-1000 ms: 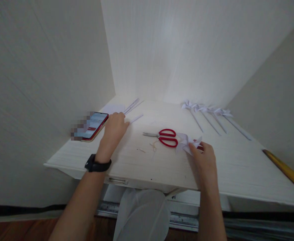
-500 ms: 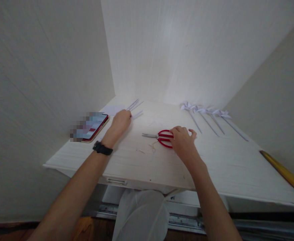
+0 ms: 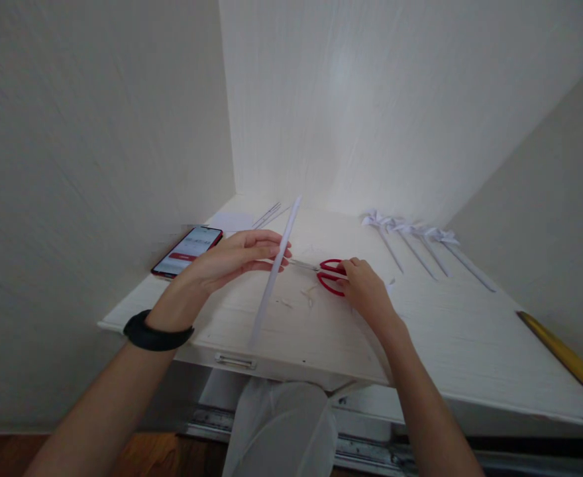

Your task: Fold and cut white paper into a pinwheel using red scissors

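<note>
We noted the left hand (image 3: 232, 258) pinching a white paper stick (image 3: 275, 271) (tilted, off the desk (image 3: 450, 331)), the right hand (image 3: 366, 291) closed over the scissors (image 3: 327, 271).

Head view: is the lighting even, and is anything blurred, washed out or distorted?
Head view: bright glare washes out the back wall and far desk, so the white paper pinwheels show weakly; a pixelated patch sits beside the phone; wide-angle lens splays the walls; left hand with the paper stick and right hand on the red scissors look reasonably sharp.
</note>
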The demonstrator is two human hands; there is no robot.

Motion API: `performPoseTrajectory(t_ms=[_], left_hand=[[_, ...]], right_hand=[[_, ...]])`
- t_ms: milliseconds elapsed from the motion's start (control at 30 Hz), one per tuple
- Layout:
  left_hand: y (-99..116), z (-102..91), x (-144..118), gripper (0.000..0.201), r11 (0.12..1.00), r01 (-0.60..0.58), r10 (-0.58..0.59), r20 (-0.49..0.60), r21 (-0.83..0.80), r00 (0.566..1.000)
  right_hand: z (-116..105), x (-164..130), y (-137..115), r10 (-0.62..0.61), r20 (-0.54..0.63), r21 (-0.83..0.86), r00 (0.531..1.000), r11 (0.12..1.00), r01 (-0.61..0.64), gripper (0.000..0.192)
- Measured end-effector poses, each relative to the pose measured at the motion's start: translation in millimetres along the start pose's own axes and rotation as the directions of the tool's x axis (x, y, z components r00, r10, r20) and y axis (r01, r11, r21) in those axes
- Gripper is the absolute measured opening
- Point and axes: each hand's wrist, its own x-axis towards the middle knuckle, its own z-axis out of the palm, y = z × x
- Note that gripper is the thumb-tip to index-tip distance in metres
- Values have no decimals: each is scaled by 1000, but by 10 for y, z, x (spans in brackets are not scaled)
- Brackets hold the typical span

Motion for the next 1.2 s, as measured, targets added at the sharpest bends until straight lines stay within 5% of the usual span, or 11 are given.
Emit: performPoseTrajectory(t_ms=[200, 367, 400, 533, 600, 700, 867, 1200], left_hand=[[-39, 163, -221, 10, 989, 3, 12, 97, -151, 995], [-97, 289, -344, 9, 962, 59, -27, 122, -265, 992], [-112, 301, -359, 10, 963, 66, -33, 131, -260, 991], [-191, 298, -416, 19, 970, 138, -99, 193, -200, 976], [-242, 279, -452, 22, 969, 213, -180, 235, -122, 955], [-322, 253, -509, 16, 955, 297, -282, 271, -12, 920], [-407, 270, -526, 12, 947, 320, -300, 293, -22, 908], [-519, 416, -558, 23, 941, 338, -311, 407, 7, 859]], right_hand=[[-15, -94, -153, 35, -79, 335, 996, 942, -6, 19], [-97, -423, -268, 44, -56, 650, 997, 760, 3, 24], [-123, -527, -283, 32, -38, 724, 999, 690, 5, 26], [-153, -944, -298, 106, 20, 998, 994, 57, -26, 36], [-88, -1091, -274, 75, 69, 996, 995, -69, -64, 41], [65, -1198, -238, 1, 66, 989, 998, -134, -65, 40], [197, -1179, -353, 109, 58, 965, 992, -262, -28, 26], [110, -1119, -713, 140, 118, 972, 983, -220, -85, 27]])
